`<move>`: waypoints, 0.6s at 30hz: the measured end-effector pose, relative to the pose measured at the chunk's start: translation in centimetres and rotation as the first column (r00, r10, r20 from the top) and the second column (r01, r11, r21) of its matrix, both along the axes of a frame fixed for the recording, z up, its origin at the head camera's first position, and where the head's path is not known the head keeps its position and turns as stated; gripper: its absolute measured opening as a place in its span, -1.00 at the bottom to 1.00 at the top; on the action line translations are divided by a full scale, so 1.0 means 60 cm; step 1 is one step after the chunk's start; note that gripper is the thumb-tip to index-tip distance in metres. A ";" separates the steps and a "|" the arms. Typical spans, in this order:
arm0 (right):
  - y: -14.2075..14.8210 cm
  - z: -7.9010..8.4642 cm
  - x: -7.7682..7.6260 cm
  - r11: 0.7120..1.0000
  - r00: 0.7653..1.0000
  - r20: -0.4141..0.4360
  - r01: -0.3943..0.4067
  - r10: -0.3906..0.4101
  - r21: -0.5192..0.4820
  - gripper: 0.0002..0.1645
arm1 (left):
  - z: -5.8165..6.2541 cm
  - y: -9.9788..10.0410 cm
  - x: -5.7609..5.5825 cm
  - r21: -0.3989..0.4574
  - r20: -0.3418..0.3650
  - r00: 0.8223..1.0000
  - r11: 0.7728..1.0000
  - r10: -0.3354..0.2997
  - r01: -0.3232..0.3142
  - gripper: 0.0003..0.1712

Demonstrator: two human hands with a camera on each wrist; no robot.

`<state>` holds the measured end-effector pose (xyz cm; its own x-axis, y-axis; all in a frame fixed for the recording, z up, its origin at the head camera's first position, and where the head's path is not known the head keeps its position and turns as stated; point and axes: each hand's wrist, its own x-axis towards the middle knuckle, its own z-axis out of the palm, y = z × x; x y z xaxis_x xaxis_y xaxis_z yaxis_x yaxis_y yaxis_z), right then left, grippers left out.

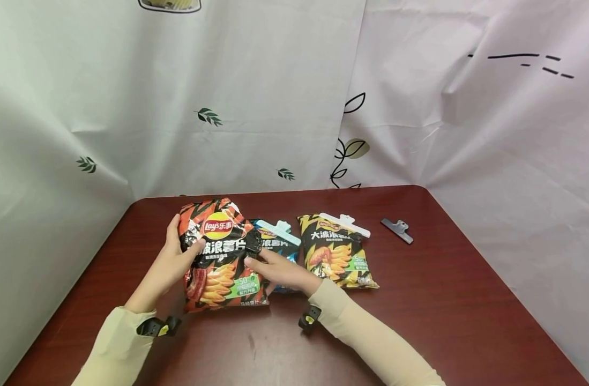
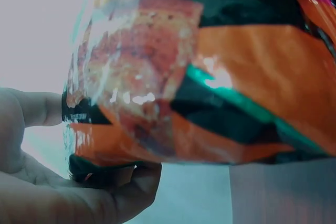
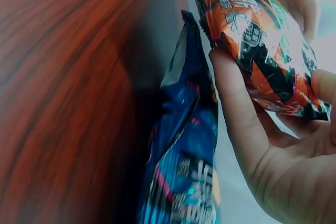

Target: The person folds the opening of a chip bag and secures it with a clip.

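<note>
A red-orange and black bag of potato chips [image 1: 222, 214] is held up over the left side of the table, its printed front showing in the head view. My left hand [image 1: 178, 256] grips its left edge, thumb over the front; the left wrist view shows the fingers [image 2: 139, 190] curled behind and under it. On the opposite edge, my right hand [image 1: 284, 271] pinches the bag between thumb and fingers [image 3: 233, 98]. Just behind, partly hidden, lies a blue chip bag [image 1: 290, 252] with a pale blue clip [image 1: 280, 233] across its top.
Right of the blue bag lies a yellow and black chip bag [image 1: 334, 254] with a white clip [image 1: 344, 224] on its top edge. A loose grey clip [image 1: 397, 230] lies further right on the dark red table [image 1: 444, 316]. Pale printed cloth [image 1: 265, 80] hangs behind the table.
</note>
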<state>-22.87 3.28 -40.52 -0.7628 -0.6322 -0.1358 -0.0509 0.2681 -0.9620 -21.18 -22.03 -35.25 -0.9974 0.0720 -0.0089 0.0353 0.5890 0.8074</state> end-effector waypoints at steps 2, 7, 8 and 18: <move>0.008 -0.001 0.001 1.000 1.000 0.002 -0.006 0.006 0.006 -0.37 | -0.002 0.007 0.004 -0.002 -0.002 1.000 1.000 0.003 -0.003 0.11; 0.030 -0.006 0.003 0.998 1.000 -0.031 0.003 -0.001 0.063 -0.40 | -0.006 0.020 0.014 0.005 -0.008 1.000 1.000 -0.002 0.002 0.13; 0.034 -0.007 0.004 0.997 0.999 -0.037 0.004 -0.001 0.076 -0.41 | -0.007 0.022 0.015 0.009 -0.010 1.000 1.000 -0.004 0.004 0.14; 0.068 -0.014 0.011 0.997 0.998 -0.062 -0.029 0.034 0.075 -0.50 | -0.015 0.034 0.014 0.017 -0.027 1.000 1.000 -0.001 0.001 0.11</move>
<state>-22.19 7.35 -41.36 -0.7514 -0.6458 -0.1353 -0.1205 0.3360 -0.9341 -20.35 -19.98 -36.15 -0.9972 0.0728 0.0189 0.0574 0.5748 0.8163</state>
